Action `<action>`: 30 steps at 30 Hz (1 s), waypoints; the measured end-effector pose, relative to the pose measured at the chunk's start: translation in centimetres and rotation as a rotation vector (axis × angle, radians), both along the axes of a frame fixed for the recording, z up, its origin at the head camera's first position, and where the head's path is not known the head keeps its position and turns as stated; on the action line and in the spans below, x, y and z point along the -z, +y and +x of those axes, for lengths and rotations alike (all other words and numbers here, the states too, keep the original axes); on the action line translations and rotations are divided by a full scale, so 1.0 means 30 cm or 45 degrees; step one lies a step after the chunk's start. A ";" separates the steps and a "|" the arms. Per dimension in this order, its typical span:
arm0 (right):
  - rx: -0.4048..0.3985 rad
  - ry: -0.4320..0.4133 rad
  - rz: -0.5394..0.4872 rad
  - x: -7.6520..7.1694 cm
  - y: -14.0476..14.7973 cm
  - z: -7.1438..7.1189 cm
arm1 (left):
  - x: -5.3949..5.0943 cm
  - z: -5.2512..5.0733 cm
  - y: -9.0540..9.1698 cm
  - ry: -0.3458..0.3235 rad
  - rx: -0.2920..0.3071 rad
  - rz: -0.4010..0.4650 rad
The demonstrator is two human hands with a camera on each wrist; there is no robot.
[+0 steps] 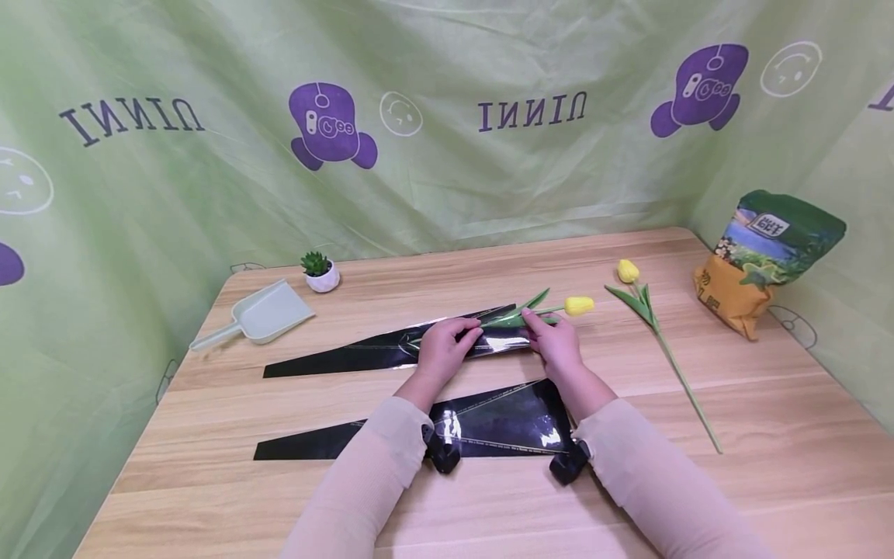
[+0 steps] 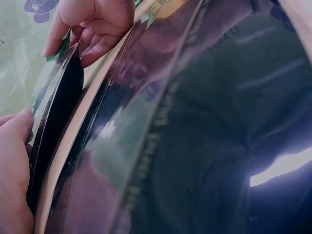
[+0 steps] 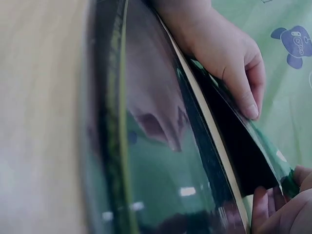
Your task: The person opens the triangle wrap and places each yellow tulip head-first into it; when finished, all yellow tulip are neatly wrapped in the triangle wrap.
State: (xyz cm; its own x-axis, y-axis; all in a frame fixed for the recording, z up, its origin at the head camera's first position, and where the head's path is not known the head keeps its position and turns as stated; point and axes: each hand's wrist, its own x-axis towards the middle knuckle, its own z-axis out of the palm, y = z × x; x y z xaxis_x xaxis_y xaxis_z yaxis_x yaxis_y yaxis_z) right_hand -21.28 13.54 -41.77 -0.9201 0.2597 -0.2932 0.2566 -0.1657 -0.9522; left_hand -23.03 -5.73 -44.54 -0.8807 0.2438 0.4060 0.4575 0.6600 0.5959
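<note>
Nearest on the table (image 1: 202, 442), beneath the two forearms (image 1: 363, 477), the near wrapper (image 1: 499, 423), black and glossy, lies flat, its narrow end toward the table's left edge; a black wrist camera (image 1: 442, 452) shows at each cuff, over that wrapper's near side; just beyond, the left hand (image 1: 441, 349) pinches the far wrapper (image 1: 356, 353), also black, thumb and fingertips drawn together at its edge in the wide right half; the right hand (image 1: 559, 345) pinches the same wrapper's wide right end, thumb on top and fingers against the dark underside, though I cannot tell whether a leaf is caught in that pinch too; in the wrist views this end stands tilted up from the table.

The held tulip (image 1: 508, 318) lies lengthwise along the far wrapper; its leaves sit between the two grips, one tip poking past the wrapper's far edge; its yellow bloom juts beyond the right hand, toward the table's right edge; the lower stem is partly hidden by the left hand.

To the right, apart from both hands, a second tulip (image 1: 649, 317) lies slantwise, bloom toward the far edge; a pale dustpan (image 1: 272, 312) rests at the left edge, handle outward; a printed bag (image 1: 768, 256) stands by the right edge, near the far right corner; a potted succulent (image 1: 321, 273) sits toward the far left corner; behind the far edge hangs a green curtain (image 1: 433, 194).
</note>
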 end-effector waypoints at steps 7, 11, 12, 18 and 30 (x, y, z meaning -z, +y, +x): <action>-0.006 0.058 -0.187 0.000 0.022 0.007 | 0.000 -0.007 0.000 -0.045 -0.012 -0.016; 0.005 0.078 -0.367 0.001 0.038 0.017 | 0.000 -0.004 -0.001 -0.064 -0.013 -0.008; 0.003 0.084 -0.397 0.001 0.042 0.019 | -0.001 -0.003 0.000 -0.062 -0.013 -0.004; 0.014 0.124 -0.406 -0.003 0.077 0.032 | -0.004 0.002 0.001 -0.055 -0.009 0.010; -0.263 0.201 -0.207 -0.008 0.229 0.042 | -0.002 0.000 0.000 -0.055 -0.007 0.004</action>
State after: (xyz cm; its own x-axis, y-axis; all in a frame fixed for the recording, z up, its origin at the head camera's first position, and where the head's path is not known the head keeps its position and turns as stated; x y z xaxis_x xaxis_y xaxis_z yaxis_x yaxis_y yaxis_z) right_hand -20.03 20.39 -41.51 -0.9860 0.0238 -0.1648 0.1517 -0.2791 -0.9482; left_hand -23.04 -5.74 -44.49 -0.8987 0.2377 0.3686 0.4278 0.6606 0.6169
